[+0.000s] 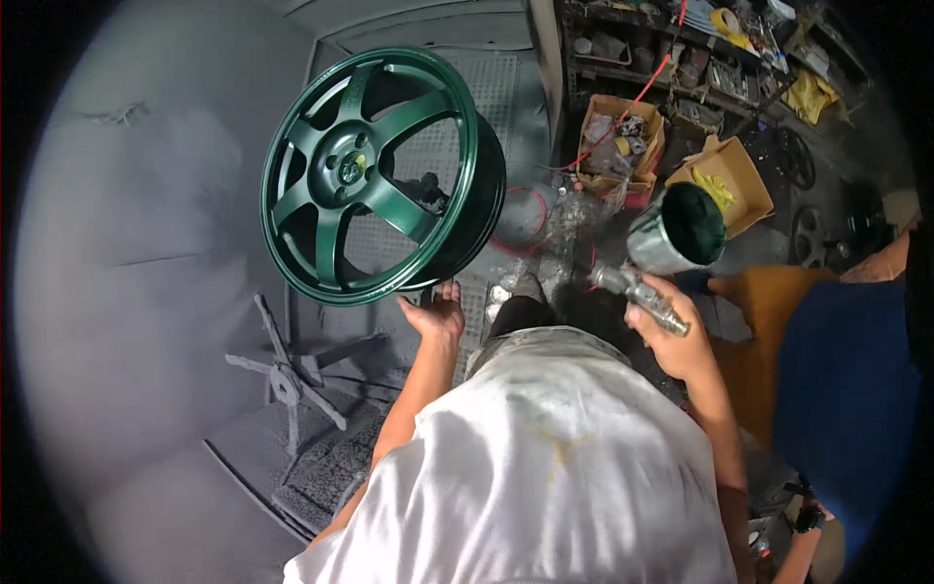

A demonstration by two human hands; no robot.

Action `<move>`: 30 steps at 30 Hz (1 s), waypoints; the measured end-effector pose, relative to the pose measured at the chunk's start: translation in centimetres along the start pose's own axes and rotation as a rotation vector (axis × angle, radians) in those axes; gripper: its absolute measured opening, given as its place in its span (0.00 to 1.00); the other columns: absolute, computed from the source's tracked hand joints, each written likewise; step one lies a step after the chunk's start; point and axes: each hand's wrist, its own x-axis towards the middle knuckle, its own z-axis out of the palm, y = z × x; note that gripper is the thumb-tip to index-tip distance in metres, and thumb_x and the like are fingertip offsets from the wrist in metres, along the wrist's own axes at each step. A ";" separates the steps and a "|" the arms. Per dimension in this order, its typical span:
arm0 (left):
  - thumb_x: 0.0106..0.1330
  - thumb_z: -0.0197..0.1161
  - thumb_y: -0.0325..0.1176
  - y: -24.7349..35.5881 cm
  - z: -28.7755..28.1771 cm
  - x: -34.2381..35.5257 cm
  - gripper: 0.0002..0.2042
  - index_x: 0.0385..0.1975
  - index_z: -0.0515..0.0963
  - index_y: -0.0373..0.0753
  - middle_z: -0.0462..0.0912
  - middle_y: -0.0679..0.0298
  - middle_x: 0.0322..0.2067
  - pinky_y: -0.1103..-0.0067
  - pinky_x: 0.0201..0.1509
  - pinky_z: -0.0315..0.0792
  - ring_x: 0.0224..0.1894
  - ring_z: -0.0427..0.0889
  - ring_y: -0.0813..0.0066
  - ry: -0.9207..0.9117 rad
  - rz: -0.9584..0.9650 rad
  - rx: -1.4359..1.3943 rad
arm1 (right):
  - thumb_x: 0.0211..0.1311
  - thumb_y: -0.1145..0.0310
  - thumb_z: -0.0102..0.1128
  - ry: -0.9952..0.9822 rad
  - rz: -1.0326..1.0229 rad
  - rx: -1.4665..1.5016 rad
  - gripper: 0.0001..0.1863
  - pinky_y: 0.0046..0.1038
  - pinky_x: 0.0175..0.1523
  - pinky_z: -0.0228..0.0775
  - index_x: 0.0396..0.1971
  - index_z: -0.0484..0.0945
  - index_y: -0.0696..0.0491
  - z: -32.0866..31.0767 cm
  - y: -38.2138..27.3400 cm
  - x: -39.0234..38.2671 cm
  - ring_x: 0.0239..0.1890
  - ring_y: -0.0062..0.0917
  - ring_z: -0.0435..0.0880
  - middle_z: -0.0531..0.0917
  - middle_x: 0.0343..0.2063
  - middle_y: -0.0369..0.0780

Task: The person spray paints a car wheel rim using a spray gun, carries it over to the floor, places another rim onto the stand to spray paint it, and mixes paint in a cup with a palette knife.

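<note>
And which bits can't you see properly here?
All in the head view:
Back of the glossy green six-spoke metal wheel: hidden by its front.
Some fingers of the right hand: hidden behind the silver metal spray gun.
Odds and ends in the left brown cardboard box: too small and jumbled.
Person in blue: cut off by the dark edge.

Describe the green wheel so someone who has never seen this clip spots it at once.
Start at the white shirt at bottom centre and go up and left to the open left hand. The wheel appears just above it. Its glossy green spokes run out to a full rim, unlike the dull grey, rimless star-shaped stand below.
</note>
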 end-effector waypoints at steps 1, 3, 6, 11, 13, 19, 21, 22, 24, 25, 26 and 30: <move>0.70 0.42 0.74 0.4 0.0 0.1 0.50 0.75 0.48 0.33 0.57 0.44 0.70 0.59 0.73 0.64 0.68 0.67 0.48 0.031 -0.006 -0.052 | 0.68 0.67 0.66 -0.082 0.002 0.016 0.25 0.24 0.59 0.72 0.62 0.76 0.58 -0.4 -0.4 -0.5 0.50 0.20 0.82 0.86 0.51 0.40; 0.69 0.42 0.74 0.7 -0.3 0.2 0.51 0.76 0.47 0.34 0.57 0.45 0.70 0.59 0.73 0.65 0.69 0.66 0.48 0.016 0.018 -0.004 | 0.68 0.66 0.66 -0.200 0.026 0.079 0.25 0.24 0.60 0.71 0.63 0.76 0.57 -0.6 -1.3 -1.2 0.52 0.19 0.82 0.86 0.53 0.41; 0.68 0.42 0.75 2.3 -1.6 0.7 0.51 0.77 0.46 0.35 0.57 0.46 0.71 0.58 0.72 0.66 0.69 0.67 0.47 -0.001 0.041 0.030 | 0.69 0.67 0.65 -0.297 -0.079 0.119 0.25 0.24 0.59 0.72 0.64 0.77 0.55 -0.5 -2.0 -2.2 0.52 0.20 0.82 0.86 0.53 0.41; 0.65 0.45 0.78 6.8 -2.1 1.6 0.49 0.69 0.57 0.36 0.64 0.52 0.64 0.63 0.59 0.71 0.57 0.72 0.56 0.027 0.017 0.187 | 0.67 0.68 0.65 0.094 -0.307 -0.131 0.23 0.28 0.56 0.74 0.60 0.79 0.57 -0.9 -1.9 -1.6 0.47 0.27 0.87 0.87 0.47 0.46; 0.64 0.46 0.79 8.1 -2.1 2.1 0.43 0.51 0.72 0.37 0.74 0.62 0.46 0.71 0.44 0.70 0.40 0.72 0.69 0.096 0.084 0.278 | 0.68 0.69 0.64 0.135 -0.294 -0.143 0.24 0.28 0.57 0.74 0.63 0.76 0.57 -1.4 -1.8 -1.8 0.49 0.27 0.86 0.86 0.51 0.47; 0.67 0.39 0.77 10.1 -9.4 5.4 0.45 0.62 0.63 0.36 0.73 0.60 0.51 0.68 0.52 0.68 0.49 0.72 0.64 -0.003 0.163 0.139 | 0.68 0.68 0.65 -0.101 0.008 0.054 0.25 0.27 0.54 0.74 0.64 0.76 0.56 0.3 -2.5 -4.8 0.43 0.20 0.81 0.86 0.45 0.41; 0.67 0.37 0.77 7.4 -9.0 4.8 0.51 0.74 0.53 0.33 0.65 0.52 0.69 0.61 0.67 0.65 0.68 0.68 0.54 -0.069 0.055 0.179 | 0.68 0.67 0.66 -0.193 -0.101 0.050 0.25 0.27 0.55 0.74 0.63 0.76 0.56 1.3 -0.9 -4.9 0.47 0.22 0.84 0.87 0.48 0.42; 0.68 0.38 0.77 4.4 -6.9 2.6 0.51 0.74 0.52 0.32 0.62 0.50 0.71 0.61 0.69 0.63 0.72 0.64 0.52 -0.082 -0.015 0.155 | 0.67 0.67 0.66 -0.217 -0.155 0.082 0.25 0.27 0.56 0.75 0.63 0.76 0.57 2.0 0.1 -4.8 0.49 0.23 0.85 0.87 0.50 0.43; 0.68 0.39 0.76 1.6 -7.2 0.2 0.51 0.75 0.49 0.32 0.59 0.49 0.73 0.59 0.73 0.59 0.75 0.59 0.50 -0.194 -0.068 0.188 | 0.67 0.66 0.66 -0.211 -0.185 0.072 0.24 0.28 0.59 0.74 0.61 0.77 0.59 3.0 0.8 -5.0 0.53 0.26 0.85 0.86 0.52 0.45; 0.68 0.40 0.76 0.7 -6.0 -1.1 0.51 0.75 0.48 0.32 0.57 0.47 0.73 0.57 0.74 0.59 0.75 0.58 0.48 -0.177 -0.082 0.161 | 0.67 0.66 0.66 -0.151 -0.184 -0.001 0.24 0.28 0.60 0.74 0.60 0.77 0.60 2.9 1.0 -4.8 0.53 0.27 0.85 0.86 0.52 0.46; 0.68 0.40 0.76 1.0 -4.7 -1.4 0.51 0.75 0.48 0.32 0.57 0.47 0.73 0.57 0.74 0.59 0.75 0.58 0.48 -0.182 -0.087 0.166 | 0.67 0.67 0.66 -0.086 -0.184 -0.074 0.23 0.28 0.61 0.73 0.60 0.78 0.60 2.8 0.8 -4.4 0.53 0.27 0.85 0.86 0.52 0.47; 0.64 0.51 0.74 5.5 -3.4 -0.5 0.50 0.74 0.55 0.36 0.69 0.51 0.65 0.60 0.69 0.63 0.67 0.68 0.53 0.015 -0.058 0.178 | 0.67 0.69 0.64 0.103 -0.280 -0.110 0.21 0.29 0.60 0.73 0.58 0.79 0.60 1.8 -0.5 -3.6 0.54 0.29 0.86 0.86 0.52 0.46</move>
